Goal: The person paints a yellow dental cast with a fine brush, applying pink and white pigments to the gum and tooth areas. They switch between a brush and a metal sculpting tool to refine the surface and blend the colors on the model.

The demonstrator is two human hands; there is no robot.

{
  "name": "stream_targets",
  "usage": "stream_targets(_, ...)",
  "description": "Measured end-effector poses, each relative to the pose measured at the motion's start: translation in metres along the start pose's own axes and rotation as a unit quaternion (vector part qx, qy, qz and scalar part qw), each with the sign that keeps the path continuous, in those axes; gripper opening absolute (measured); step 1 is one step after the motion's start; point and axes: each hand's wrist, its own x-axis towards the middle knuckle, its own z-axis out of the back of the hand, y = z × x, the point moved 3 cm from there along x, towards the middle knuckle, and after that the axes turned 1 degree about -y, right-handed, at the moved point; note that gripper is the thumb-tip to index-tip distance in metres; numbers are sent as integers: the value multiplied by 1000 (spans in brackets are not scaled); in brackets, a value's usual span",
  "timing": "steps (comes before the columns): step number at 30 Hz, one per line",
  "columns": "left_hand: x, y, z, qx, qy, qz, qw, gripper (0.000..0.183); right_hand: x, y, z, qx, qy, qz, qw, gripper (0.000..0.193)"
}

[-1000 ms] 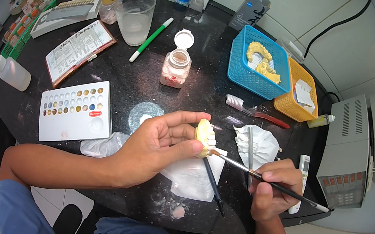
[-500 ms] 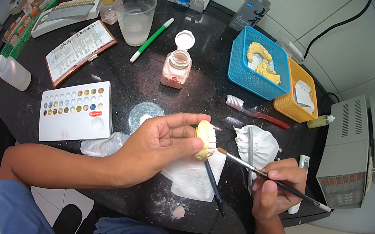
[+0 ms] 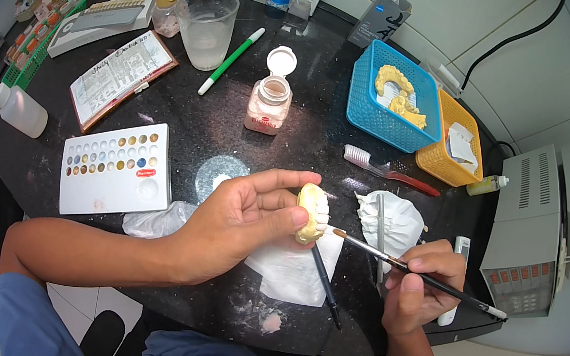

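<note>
Between the thumb and fingers of my left hand (image 3: 238,219) is a yellow plaster dental model (image 3: 308,215), its row of white teeth facing right. My right hand (image 3: 425,284) pinches a thin paintbrush (image 3: 394,261) with a dark handle and brown bristles. The bristle tip points left and stops a little short of the teeth, apart from them. Below the model lie a white paper tissue (image 3: 292,275) and a dark pen-like tool (image 3: 326,287). A crumpled white cloth (image 3: 403,225) with a metal instrument (image 3: 380,229) across it is just beyond my right hand.
An open bottle of pink powder (image 3: 268,105) stands mid-table. Left are a palette of coloured wells (image 3: 114,189), a notebook (image 3: 119,79) and a plastic cup (image 3: 205,30). Right are a toothbrush (image 3: 389,171), a blue basket (image 3: 360,116) holding plaster models, a yellow basket (image 3: 442,164) and a boxy machine (image 3: 528,229).
The brush tip has drawn back slightly to the right, away from the teeth. My left hand and the model stay almost still.
</note>
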Motion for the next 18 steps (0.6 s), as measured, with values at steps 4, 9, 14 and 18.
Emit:
stream_targets(4, 0, 0, -1, -5, 0, -1, 1000, 52, 0, 2, -1, 53, -46, -5, 998, 12)
stream_targets(9, -1, 0, 0, -9, -3, -2, 1000, 53, 3, 12, -9, -4, 66, 29, 997, 14)
stream_targets(14, -1, 1, 0, 41, -2, -29, 999, 54, 6, 19, -29, -40, 197, 81, 976, 18)
stream_targets(18, -2, 0, 0, 38, -4, -28, 999, 54, 1, 17, -30, -19, 197, 43, 979, 22)
